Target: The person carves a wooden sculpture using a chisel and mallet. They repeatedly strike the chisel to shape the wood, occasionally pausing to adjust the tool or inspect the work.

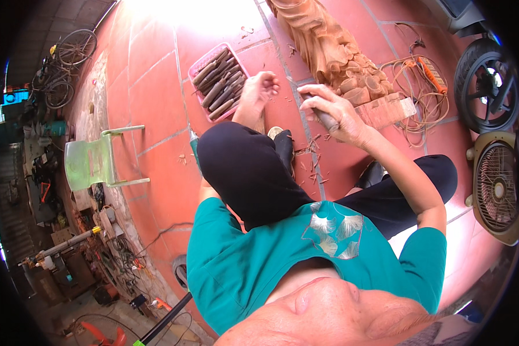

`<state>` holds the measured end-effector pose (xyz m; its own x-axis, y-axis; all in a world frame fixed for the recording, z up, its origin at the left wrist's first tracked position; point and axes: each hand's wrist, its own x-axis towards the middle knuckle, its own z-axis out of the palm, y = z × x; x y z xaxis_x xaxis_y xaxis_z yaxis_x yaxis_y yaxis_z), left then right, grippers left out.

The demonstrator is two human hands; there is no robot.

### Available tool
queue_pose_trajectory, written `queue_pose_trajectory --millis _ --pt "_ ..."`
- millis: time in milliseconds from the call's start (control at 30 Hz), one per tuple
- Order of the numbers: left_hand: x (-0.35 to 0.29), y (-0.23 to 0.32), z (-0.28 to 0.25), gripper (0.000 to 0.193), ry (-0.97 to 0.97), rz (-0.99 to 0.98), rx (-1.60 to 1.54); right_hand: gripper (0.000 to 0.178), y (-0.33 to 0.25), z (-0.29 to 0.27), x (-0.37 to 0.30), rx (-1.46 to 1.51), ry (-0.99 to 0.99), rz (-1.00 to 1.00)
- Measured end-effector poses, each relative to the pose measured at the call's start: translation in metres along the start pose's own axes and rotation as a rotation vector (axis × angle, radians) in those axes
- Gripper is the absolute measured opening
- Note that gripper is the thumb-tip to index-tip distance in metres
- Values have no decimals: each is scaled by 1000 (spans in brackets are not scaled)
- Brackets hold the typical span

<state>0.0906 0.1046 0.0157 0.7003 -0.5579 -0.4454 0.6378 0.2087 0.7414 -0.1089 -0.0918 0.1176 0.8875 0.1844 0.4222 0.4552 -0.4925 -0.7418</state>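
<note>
- Left hand (pixel 261 90): fingers loosely curled, looks empty, by the pink basket (pixel 207 55) of tools (pixel 218 86).
- Right hand (pixel 346 115): wrapped round a dark tool (pixel 328 120); snug grip seems best.
- Carved wood (pixel 332 51) lies just past it; steadying that seems smart.

No text, label, brand, number or sign is showing legibly anywhere, including on the orange power strip (pixel 433 76) at two o'clock and the box fan (pixel 497 189) at three o'clock.
</note>
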Motion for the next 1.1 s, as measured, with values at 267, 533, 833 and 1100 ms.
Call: queue_pose_trajectory --millis 267,533,833,1100 --pt "-40 -56 -105 16 420 161 639 21 10 -57 17 398 539 363" --pt "-101 -148 -146 16 514 41 1165 24 29 -114 20 256 546 328" --pt "-159 -158 -159 18 545 -40 1129 23 47 -163 6 -15 404 398" --pt "-201 -135 -160 19 567 -67 1035 25 71 -163 -3 107 398 454"
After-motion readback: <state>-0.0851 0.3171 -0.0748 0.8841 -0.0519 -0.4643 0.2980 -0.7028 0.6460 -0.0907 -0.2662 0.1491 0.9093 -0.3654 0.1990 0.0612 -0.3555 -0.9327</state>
